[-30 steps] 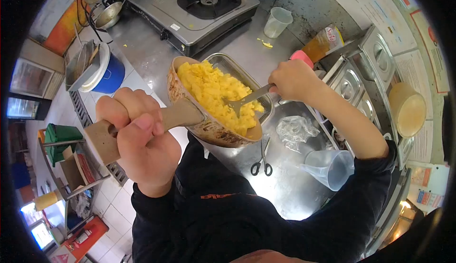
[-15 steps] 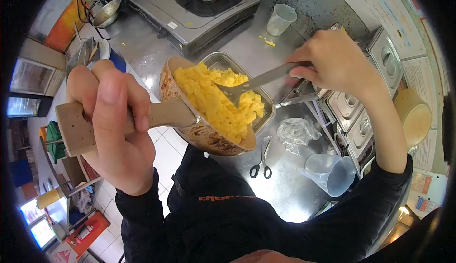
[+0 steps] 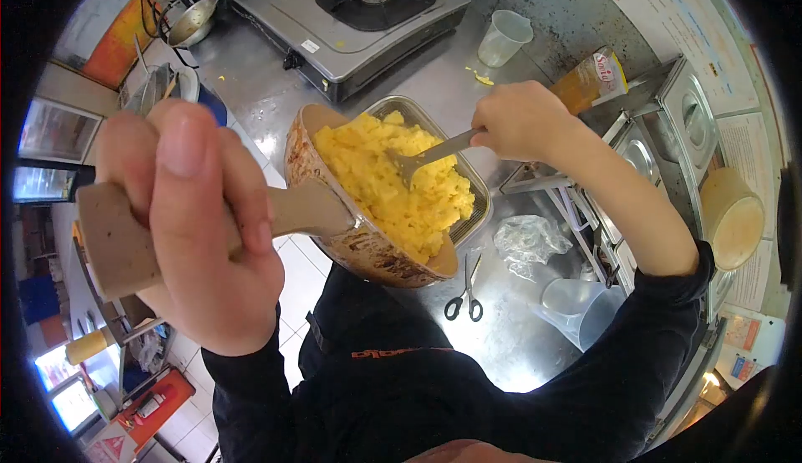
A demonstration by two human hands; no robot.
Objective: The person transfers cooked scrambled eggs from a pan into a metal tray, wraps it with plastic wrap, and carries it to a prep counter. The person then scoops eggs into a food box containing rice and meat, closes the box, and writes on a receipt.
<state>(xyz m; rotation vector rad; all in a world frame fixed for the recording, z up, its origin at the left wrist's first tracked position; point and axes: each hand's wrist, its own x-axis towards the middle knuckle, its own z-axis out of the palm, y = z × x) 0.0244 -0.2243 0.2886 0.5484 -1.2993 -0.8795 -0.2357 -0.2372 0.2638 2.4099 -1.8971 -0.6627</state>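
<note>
My left hand [image 3: 200, 237] is wrapped round the beige handle of a pan [image 3: 359, 250] with a scorched brown outside. The pan is tilted toward the right, and yellow scrambled egg [image 3: 393, 179] fills much of it. My right hand [image 3: 522, 120] grips a grey spatula [image 3: 443, 150], whose blade is in the egg. Partly hidden behind the pan is a metal mesh-patterned tray [image 3: 476, 191], on the steel counter just beyond the pan's rim.
A gas stove [image 3: 351, 24] stands at the back. Black-handled scissors [image 3: 464, 296], a crumpled plastic bag [image 3: 530, 241] and a clear jug [image 3: 581, 308] lie nearer. Another measuring cup [image 3: 505, 38], an orange packet [image 3: 589, 80] and lidded steel containers [image 3: 689, 112] are at the right.
My left hand and the handle have come closer to the camera and left. The spatula lifted with my right hand, then moved back down into the egg.
</note>
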